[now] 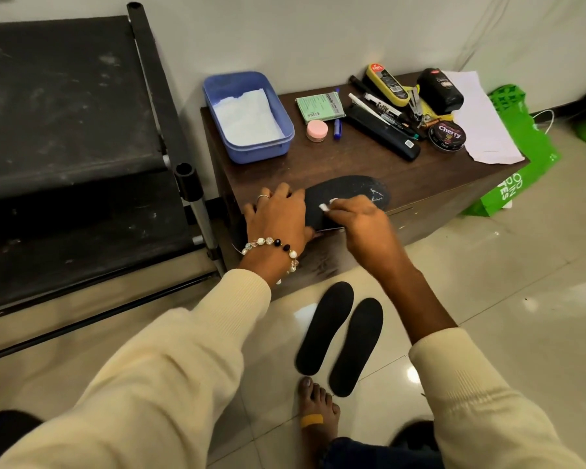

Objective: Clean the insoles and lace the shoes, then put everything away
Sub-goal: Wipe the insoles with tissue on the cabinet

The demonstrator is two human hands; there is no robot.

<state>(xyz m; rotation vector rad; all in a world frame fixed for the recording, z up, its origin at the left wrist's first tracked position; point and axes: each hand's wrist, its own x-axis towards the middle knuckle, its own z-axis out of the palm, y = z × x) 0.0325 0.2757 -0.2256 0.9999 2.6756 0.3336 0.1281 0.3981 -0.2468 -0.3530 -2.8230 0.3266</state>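
Note:
A black insole [349,194] lies flat near the front edge of the dark wooden table [318,164]. My left hand [278,214] presses its heel end down with straight fingers. My right hand [359,218] pinches a small white wad [325,206] against the middle of the insole. White marks show near the insole's toe end. Two more black insoles [325,328] [357,346] lie side by side on the tiled floor below the table. No shoes or laces are in view.
A blue tub [278,106] with white tissue stands at the table's back left. Behind the insole are a green packet [320,103], a pink jar [317,130], pens, a Cherry polish tin [449,136], a black bottle [438,89] and paper. A black rack [65,130] stands left, a green bag [521,164] right.

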